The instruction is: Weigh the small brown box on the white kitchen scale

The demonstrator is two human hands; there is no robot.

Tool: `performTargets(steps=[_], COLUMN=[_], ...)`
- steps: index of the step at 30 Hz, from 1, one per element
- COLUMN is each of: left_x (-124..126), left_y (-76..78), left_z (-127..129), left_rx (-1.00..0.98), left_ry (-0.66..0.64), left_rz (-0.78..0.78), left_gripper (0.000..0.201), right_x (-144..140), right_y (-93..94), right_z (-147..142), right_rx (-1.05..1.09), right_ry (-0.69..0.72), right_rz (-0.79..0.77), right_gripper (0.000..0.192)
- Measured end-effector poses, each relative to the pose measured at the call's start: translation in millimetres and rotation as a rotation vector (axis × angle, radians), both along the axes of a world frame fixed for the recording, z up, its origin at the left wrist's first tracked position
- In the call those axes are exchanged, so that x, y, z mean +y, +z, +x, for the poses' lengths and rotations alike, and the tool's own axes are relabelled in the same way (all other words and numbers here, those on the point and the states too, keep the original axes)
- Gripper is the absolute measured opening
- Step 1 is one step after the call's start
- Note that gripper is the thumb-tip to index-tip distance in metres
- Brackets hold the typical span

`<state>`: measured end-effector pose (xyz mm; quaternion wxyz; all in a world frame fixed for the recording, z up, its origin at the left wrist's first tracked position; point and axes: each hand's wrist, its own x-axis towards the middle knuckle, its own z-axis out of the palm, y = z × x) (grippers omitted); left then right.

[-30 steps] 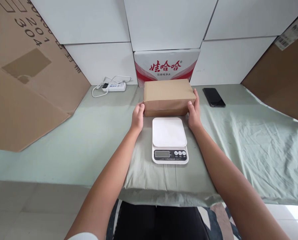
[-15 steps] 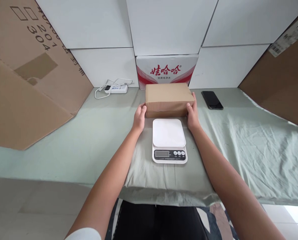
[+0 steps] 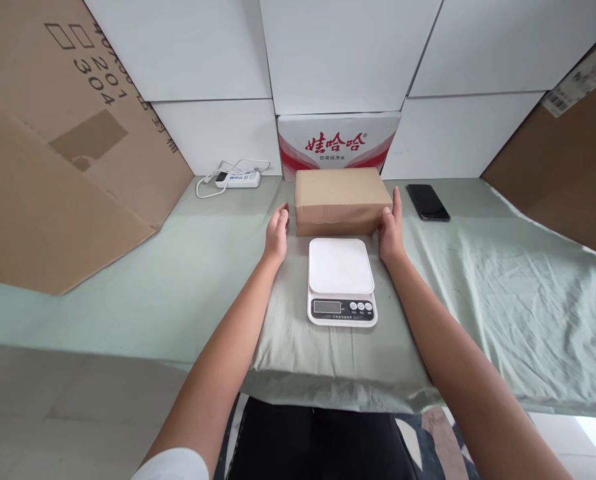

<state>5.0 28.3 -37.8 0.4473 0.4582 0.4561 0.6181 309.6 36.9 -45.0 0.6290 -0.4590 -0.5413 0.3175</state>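
Observation:
A brown cardboard box [image 3: 341, 200] lies on the green cloth [image 3: 478, 280] just behind a white digital kitchen scale [image 3: 341, 277]. The scale's plate is bare. My left hand [image 3: 278, 233] is beside the box's left end, fingers straight, with a small gap to the box. My right hand [image 3: 391, 230] is flat along the box's right end, fingers extended; whether it touches the box I cannot tell. Neither hand grips anything.
A red-and-white printed carton [image 3: 339, 141] stands against the white wall behind the box. A black phone [image 3: 428, 202] lies to the right, a white power strip [image 3: 238, 179] with cable to the left. Large cardboard sheets [image 3: 53, 153] lean at both sides.
Both hands were clasping the box's ends and have loosened: the left hand has come off the box and the right hand's fingers have straightened. The box rests on the cloth.

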Motion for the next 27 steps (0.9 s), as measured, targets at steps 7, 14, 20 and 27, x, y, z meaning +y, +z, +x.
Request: performTargets(steps=[7, 14, 20, 27], left_x=[-0.9, -6.3, -9.5, -15.2], left_y=[1.3, 7.9, 8.9, 12.3], left_z=[-2.5, -3.3, 0.6, 8.2], left_rx=[0.022, 0.049, 0.040, 0.049], left_ry=[0.006, -0.017, -0.061, -0.165], left_rz=[0.019, 0.014, 0.021, 0.014], left_gripper=[0.089, 0.089, 0.091, 0.100], right_x=[-2.4, -4.5, -2.2, 0.5], right_y=[1.5, 2.2, -2.0, -7.1], right_z=[-1.2, 0.1, 0.7, 3.8], right_rx=[0.139, 0.189, 0.176, 0.028], right_ry=[-0.009, -0.006, -0.014, -0.016], right_rz=[-0.063, -0.089, -0.078, 0.031], right_gripper=[0.115, 0.102, 0.100, 0.092])
